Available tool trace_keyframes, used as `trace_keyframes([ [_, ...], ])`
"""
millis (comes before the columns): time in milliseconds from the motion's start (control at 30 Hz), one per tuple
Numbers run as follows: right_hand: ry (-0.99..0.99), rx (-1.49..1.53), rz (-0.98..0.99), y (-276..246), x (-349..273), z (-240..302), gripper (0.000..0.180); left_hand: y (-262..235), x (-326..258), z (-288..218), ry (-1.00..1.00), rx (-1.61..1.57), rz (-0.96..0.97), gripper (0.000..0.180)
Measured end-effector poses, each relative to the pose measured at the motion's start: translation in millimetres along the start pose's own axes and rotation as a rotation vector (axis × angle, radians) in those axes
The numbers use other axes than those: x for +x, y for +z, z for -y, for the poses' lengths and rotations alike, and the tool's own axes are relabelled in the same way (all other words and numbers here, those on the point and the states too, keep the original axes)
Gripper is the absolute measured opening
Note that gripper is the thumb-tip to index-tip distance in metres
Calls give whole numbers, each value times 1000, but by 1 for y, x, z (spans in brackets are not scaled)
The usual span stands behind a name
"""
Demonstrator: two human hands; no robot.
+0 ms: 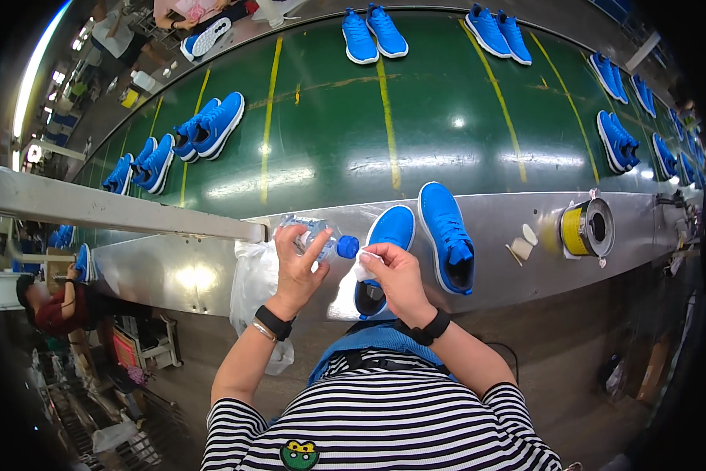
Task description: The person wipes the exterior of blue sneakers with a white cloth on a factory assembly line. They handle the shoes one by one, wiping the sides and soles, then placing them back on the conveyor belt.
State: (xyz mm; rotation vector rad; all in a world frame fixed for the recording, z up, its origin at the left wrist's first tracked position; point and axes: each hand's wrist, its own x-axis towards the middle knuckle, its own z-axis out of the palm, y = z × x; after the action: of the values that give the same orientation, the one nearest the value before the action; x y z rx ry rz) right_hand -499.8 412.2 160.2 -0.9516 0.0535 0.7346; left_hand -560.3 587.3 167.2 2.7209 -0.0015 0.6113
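My left hand (pixel 294 273) is wrapped round a clear plastic bottle (pixel 331 239) with a blue cap, tipped so the cap points right. Beside the cap, my right hand (pixel 401 281) pinches a small white cloth (pixel 362 267). Under the right hand lies a blue shoe (pixel 392 226) with a white sole edge, on the metal ledge; the hand covers its middle. Just to the right, its blue mate (pixel 445 228) with blue laces lies with its toe pointing away from me.
Pairs of blue shoes (pixel 218 125) stand on the green conveyor belt (pixel 321 133) beyond the metal ledge (pixel 518 271). On the ledge's right are a yellow-labelled can (pixel 587 228) and small white pieces (pixel 521 249). A white plastic bag (pixel 255 286) hangs beneath a white bar (pixel 125 206). Other people work at left.
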Motion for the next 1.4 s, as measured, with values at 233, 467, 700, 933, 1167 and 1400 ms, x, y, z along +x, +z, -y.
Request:
trace_keyframes([
  [233, 40, -30, 2, -8, 2, -6, 14, -15, 4, -3, 148, 163, 110, 67],
  [467, 59, -5, -10, -11, 6, -20, 15, -28, 9, -11, 217, 326, 167, 60],
  [700, 113, 82, 24, -11, 10, -30, 13, -33, 10, -8, 284, 436, 169, 53],
  [933, 107, 145, 21, -11, 11, -24, 14, -28, 11, -8, 144, 311, 140, 55],
  [1167, -14, 9, -52, -60, -33, 16, 14, 26, -34, 44, -439, -282, -52, 69],
  [1400, 91, -55, -161, -102, -68, -18, 12, 30, -67, 58, -915, -357, -27, 75],
])
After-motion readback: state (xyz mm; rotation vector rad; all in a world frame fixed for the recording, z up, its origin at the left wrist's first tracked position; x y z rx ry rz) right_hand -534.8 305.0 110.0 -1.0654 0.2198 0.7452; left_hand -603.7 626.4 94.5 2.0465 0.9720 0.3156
